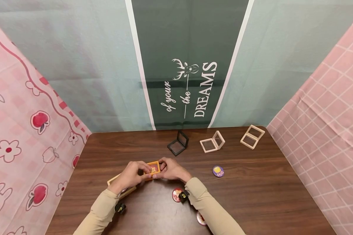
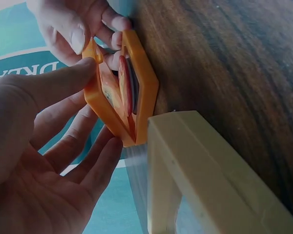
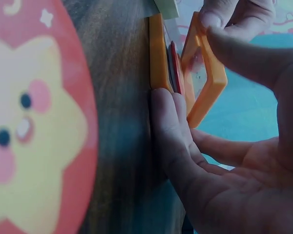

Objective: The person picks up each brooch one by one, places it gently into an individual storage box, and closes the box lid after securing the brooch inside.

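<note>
Both hands hold a small orange display case [image 1: 153,163] at the left of the table. Its two hinged halves stand partly apart, like a narrow V, in the wrist views. A round red badge [image 2: 126,85] sits between the clear films inside. My left hand [image 1: 131,175] pinches the raised half with the thumb on top and fingers at the hinge side. From the other side my right hand [image 1: 172,169] holds the case, its thumb at the upper half [image 3: 215,73] and fingertips against the lower half [image 3: 158,56].
Under the left wrist lies a cream display case [image 1: 113,179], partly hidden. A red star badge [image 1: 176,195] and another round badge [image 1: 200,218] lie by the right forearm. Farther right is a purple badge [image 1: 218,171]. Opened cases, black [image 1: 176,147] and pale [image 1: 210,146], stand along the back, with another pale case [image 1: 250,140] at the right.
</note>
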`<state>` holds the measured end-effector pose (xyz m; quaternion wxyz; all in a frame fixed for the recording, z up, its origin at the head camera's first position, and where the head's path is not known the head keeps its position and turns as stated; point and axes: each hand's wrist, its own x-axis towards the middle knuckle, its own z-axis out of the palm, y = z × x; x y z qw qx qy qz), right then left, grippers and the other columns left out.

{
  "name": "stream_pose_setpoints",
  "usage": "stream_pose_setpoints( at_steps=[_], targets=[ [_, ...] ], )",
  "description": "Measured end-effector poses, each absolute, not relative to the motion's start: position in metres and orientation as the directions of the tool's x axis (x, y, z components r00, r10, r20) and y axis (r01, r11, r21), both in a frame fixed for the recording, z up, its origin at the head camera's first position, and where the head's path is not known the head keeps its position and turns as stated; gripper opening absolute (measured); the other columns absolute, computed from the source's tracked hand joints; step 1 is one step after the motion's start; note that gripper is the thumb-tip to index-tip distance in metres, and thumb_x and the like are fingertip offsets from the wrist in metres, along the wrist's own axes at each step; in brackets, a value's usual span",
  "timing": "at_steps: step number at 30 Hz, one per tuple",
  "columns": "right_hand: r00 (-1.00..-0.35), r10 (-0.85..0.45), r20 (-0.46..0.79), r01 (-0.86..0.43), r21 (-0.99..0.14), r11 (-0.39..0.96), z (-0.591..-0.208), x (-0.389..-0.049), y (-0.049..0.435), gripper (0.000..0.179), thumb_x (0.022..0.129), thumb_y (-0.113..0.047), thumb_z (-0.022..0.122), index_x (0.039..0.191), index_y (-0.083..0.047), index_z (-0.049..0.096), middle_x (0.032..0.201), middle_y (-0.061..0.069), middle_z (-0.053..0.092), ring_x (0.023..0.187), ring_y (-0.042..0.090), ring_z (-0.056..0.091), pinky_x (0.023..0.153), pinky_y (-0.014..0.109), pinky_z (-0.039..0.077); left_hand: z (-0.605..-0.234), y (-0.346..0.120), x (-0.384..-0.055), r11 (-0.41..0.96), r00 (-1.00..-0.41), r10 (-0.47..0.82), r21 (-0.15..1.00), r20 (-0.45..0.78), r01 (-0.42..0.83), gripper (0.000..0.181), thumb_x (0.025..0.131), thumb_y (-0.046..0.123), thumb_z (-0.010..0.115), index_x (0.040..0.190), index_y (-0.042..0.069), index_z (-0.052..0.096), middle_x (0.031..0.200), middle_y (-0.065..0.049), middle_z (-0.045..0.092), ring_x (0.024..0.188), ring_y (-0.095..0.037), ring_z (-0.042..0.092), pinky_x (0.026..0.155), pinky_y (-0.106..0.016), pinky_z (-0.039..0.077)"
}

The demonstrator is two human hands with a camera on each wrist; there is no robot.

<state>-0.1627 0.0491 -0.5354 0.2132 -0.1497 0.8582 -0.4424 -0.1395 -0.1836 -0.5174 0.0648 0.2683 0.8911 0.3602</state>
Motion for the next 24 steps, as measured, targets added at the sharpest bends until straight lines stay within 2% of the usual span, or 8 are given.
stream_pose_setpoints(
  at_steps=[6,12,17,24],
  targets=[
    [-0.872,-0.435,-0.224,-0.07,-0.823,0.563,-0.533,-0.161,0.048,0.068,0.086,-0.029,0.091,0.138,0.003,0.061,0.097,0.004,0.066,0.08,0.01,0.061,0.073,0.024,0.049,-0.518,-0.182,-0.138,0.616,-0.841,0.533,0.642,0.087,0.457,0.006,0.091,0.011,0.086,0.087,0.015,0.083,0.107,0.0,0.079,0.104,-0.019,0.074,0.094,-0.042,0.06],
    [-0.864,-0.445,-0.237,-0.072,-0.816,0.574,-0.533,-0.161,0.046,0.061,0.089,-0.024,0.087,0.137,0.003,0.06,0.098,0.005,0.065,0.08,0.009,0.061,0.074,0.024,0.05,-0.519,-0.182,-0.135,0.636,-0.828,0.551,0.59,0.104,0.497,0.007,0.09,0.01,0.086,0.087,0.016,0.082,0.102,0.003,0.078,0.101,-0.019,0.072,0.093,-0.043,0.059],
    [-0.865,-0.438,-0.245,-0.07,-0.805,0.589,-0.534,-0.161,0.044,0.061,0.085,-0.02,0.089,0.135,0.001,0.061,0.099,0.005,0.064,0.08,0.009,0.062,0.075,0.025,0.05,-0.521,-0.181,-0.131,0.657,-0.821,0.558,0.542,0.118,0.524,0.012,0.089,0.01,0.087,0.084,0.019,0.081,0.096,0.008,0.075,0.097,-0.015,0.068,0.091,-0.042,0.057],
    [-0.866,-0.432,-0.25,-0.064,-0.803,0.593,-0.534,-0.159,0.041,0.06,0.081,-0.016,0.093,0.129,-0.002,0.062,0.1,0.005,0.064,0.079,0.009,0.065,0.075,0.027,0.052,-0.521,-0.18,-0.127,0.669,-0.814,0.567,0.506,0.126,0.544,0.013,0.087,0.009,0.088,0.082,0.017,0.08,0.092,0.01,0.074,0.095,-0.016,0.067,0.089,-0.043,0.057]
  ],
)
